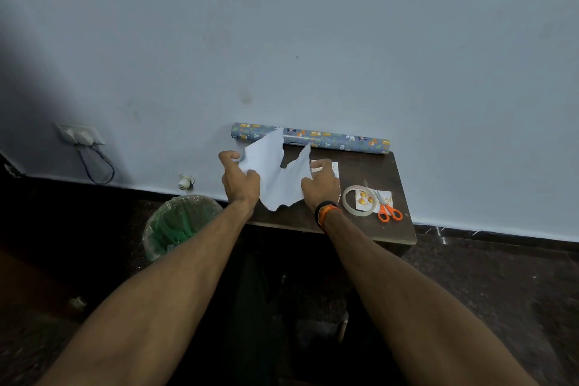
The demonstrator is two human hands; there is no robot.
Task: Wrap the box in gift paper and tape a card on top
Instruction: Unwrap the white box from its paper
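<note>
Above table, both hands gripping torn paper.

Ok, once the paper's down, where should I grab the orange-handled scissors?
Take the orange-handled scissors by the handle loops, coming from the near table edge. The loops point toward you, and the closed blades point away, lying over the small white card beside the clear tape roll.

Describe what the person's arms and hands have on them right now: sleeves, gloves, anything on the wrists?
Both forearms are bare up to the frame edge, with no sleeves showing and no gloves. The left hand wears nothing visible: no ring, no band. The right hand has a black and orange wristband at the wrist, possibly a watch strap; its face cannot be made out.
</note>
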